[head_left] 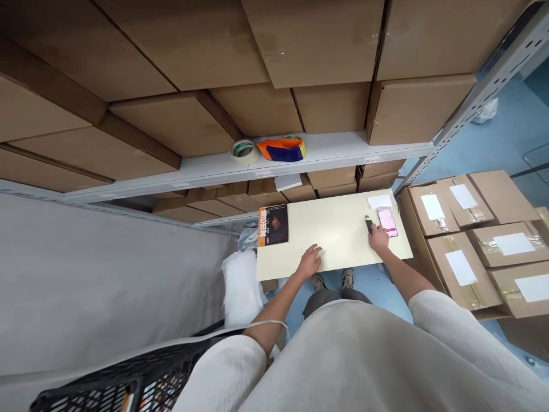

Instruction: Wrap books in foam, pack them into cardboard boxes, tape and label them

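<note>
A pale yellow board [338,229] lies in front of me at waist height. My left hand [309,261] rests near its front edge, fingers apart, holding nothing. Toward the board's right end, my right hand [378,237] is closed on a small black and yellow tool [369,224]. Just right of that hand is a phone [388,222] with a pink screen, and a white paper [380,201] lies behind it. A dark book [277,224] with an orange strip sits at the board's left end.
Behind the board, a metal shelf [338,147] holds cardboard boxes, a tape roll [244,151] and an orange and blue tape dispenser [283,150]. Labelled cartons [463,269] stand at the right. At the lower left are white packing material [242,286] and a black crate [146,380].
</note>
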The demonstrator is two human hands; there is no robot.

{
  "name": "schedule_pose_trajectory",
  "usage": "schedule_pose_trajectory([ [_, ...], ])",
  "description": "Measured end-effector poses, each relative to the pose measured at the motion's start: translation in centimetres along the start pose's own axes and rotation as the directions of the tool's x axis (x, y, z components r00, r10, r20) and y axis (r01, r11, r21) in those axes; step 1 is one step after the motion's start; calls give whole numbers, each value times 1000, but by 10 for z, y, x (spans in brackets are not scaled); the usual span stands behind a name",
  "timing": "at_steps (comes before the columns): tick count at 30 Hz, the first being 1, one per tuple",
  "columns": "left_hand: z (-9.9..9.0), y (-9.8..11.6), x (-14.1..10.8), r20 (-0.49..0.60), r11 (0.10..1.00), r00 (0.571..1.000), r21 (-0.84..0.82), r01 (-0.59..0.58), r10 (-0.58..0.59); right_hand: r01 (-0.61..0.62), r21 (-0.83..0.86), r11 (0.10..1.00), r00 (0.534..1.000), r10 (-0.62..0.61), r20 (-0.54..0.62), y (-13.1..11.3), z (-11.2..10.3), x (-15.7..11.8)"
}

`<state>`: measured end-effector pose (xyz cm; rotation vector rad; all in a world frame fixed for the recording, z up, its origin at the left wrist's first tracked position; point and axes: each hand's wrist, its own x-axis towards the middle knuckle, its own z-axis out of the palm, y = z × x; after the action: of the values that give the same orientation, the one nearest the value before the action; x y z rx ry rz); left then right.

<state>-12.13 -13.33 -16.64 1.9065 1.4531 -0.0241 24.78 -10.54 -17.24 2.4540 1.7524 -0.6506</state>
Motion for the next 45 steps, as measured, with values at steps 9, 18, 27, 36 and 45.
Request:
schedule_pose_trajectory([
  [9,-6,-24,-6,-74,999,997,-35,-14,12,73,30,997,984,-67,-168,-41,-25,5],
  [18,-33,-46,-22,-222,996,975,-86,-30,11,689,-82,720,565,-605,-561,-255,-201,41],
  [27,-53,-73,-38,-319,988,948,-151,-39,-11,573,-266,775,652,-627,-426,-353,-259,63],
  [36,-54,-76,-29,-277,986,959,-136,-99,58,640,-247,728,552,-659,-511,-314,-242,30],
  [45,-47,-49,-3,-193,976,966,-100,-193,171,559,-167,812,676,-563,-474,-202,-155,-30],
])
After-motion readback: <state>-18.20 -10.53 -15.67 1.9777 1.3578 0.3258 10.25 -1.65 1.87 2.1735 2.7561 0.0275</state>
